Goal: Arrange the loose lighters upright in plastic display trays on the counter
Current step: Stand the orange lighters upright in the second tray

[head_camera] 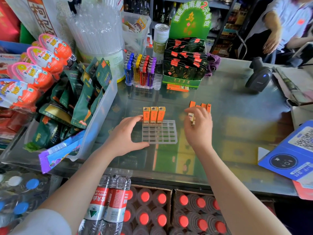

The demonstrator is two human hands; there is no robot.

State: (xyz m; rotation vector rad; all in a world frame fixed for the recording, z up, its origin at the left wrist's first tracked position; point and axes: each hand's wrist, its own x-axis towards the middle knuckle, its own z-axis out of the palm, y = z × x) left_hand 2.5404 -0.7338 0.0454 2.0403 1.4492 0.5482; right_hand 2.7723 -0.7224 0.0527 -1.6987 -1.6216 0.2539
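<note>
A clear plastic grid tray (162, 134) lies on the glass counter in front of me. Three orange lighters (153, 115) stand upright in its far row. My left hand (126, 135) grips the tray's left side, thumb at the near corner and fingers by the leftmost lighter. My right hand (199, 128) is to the right of the tray and pinches one lighter (191, 117), which lies mostly hidden behind the fingers. Several loose orange lighters (203, 106) lie in a small heap just beyond that hand.
A second tray of blue, yellow, red and purple lighters (140, 72) stands at the back, next to a green snack display box (184, 68). A clear bin of snack packs (94, 112) sits left. A barcode scanner (259, 75) and a blue payment stand (288, 155) are right. A person sits far right.
</note>
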